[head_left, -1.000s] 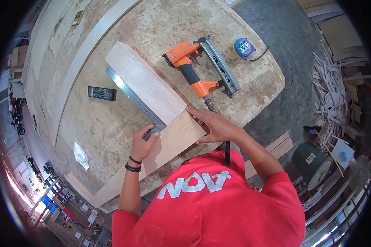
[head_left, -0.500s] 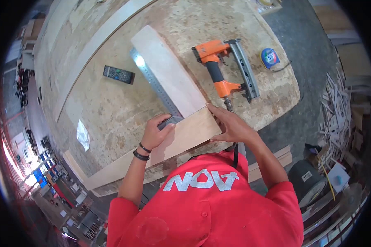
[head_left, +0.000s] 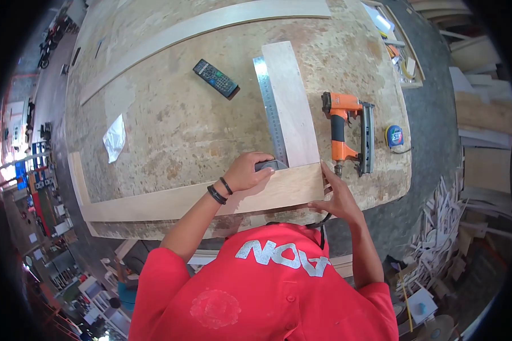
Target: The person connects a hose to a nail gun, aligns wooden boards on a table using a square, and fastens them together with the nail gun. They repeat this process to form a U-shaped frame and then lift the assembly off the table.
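My left hand (head_left: 249, 172) is closed around the dark stock of a try square (head_left: 272, 113), pressing it against the far edge of a long wooden board (head_left: 210, 197). The square's steel ruled blade points away from me, along the left side of a shorter wooden board (head_left: 291, 105). That shorter piece butts against the long board near its right end, forming a corner. My right hand (head_left: 342, 198) grips the long board's right end, thumb at the near edge and fingers by the joint. An orange nail gun (head_left: 339, 131) lies to the right.
A blue tape measure (head_left: 394, 136) sits right of the nail gun. Beyond my left hand are a remote control (head_left: 215, 78) and a clear plastic scrap (head_left: 114, 138). A long strip (head_left: 193, 31) crosses the worktable (head_left: 170, 136). Scrap wood (head_left: 429, 227) is piled on the floor at right.
My view has turned and shifted, so the boards and tools appear rotated and the table's left side shows more. Both hands keep their places on the square and the board.
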Demonstrator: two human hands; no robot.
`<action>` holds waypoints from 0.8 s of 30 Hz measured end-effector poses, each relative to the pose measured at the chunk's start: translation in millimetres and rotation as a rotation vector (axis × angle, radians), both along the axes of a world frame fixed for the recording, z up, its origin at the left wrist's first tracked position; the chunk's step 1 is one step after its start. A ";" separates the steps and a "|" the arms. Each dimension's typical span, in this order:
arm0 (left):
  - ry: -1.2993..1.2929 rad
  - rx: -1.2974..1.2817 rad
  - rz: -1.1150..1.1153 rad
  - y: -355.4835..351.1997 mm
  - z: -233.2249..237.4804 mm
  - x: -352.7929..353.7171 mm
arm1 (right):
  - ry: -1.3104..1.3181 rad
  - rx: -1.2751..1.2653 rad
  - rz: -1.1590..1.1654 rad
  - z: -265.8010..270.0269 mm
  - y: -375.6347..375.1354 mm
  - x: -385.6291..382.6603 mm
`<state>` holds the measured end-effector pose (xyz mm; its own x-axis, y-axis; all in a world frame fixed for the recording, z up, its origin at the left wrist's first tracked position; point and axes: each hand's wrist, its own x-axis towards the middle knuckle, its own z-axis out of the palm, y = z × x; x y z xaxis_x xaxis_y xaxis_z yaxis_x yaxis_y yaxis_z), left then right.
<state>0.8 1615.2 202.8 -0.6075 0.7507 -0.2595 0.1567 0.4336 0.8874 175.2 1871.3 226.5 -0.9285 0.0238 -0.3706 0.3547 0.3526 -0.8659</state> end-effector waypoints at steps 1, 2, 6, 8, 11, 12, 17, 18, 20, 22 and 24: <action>0.003 -0.022 -0.019 -0.4 0.5 0.0 | 0.000 0.010 0.015 0.8 -1.3 -0.3; 0.003 -0.012 -0.006 -0.7 0.6 -0.1 | -0.032 0.032 0.010 1.3 -2.1 -0.7; 0.028 -0.012 -0.011 -0.8 1.5 -0.5 | -0.095 0.062 0.001 1.2 -4.5 -0.8; 0.020 -0.012 0.000 -0.9 2.5 -0.2 | -0.092 0.068 0.011 4.6 -5.7 -2.2; 0.005 -0.021 0.000 -0.1 5.9 -1.1 | -0.100 0.056 0.012 4.0 -6.7 -2.5; 0.003 -0.016 0.001 0.2 5.7 -1.5 | -0.111 0.044 0.001 3.0 -6.9 -1.5; -0.039 -0.036 0.003 -0.5 4.1 -1.2 | -0.117 0.059 0.002 1.1 -6.9 0.6; -0.031 -0.030 0.002 -0.6 3.2 -1.7 | -0.116 0.071 0.007 1.2 -6.7 0.0; -0.026 -0.025 0.003 -0.2 2.6 -1.7 | -0.126 0.076 0.009 1.8 -7.0 0.1; -0.034 -0.018 0.000 -0.3 3.1 -1.9 | -0.133 0.081 0.014 0.9 -6.8 -0.4; -0.017 -0.019 -0.003 -1.3 2.0 -2.0 | -0.117 0.093 0.025 0.6 -6.7 -0.1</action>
<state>-1.2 1613.9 204.8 -0.6008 0.7472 -0.2843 0.1430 0.4503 0.8813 175.1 1864.5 227.1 -0.8797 0.0409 -0.4737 0.4417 0.4391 -0.7823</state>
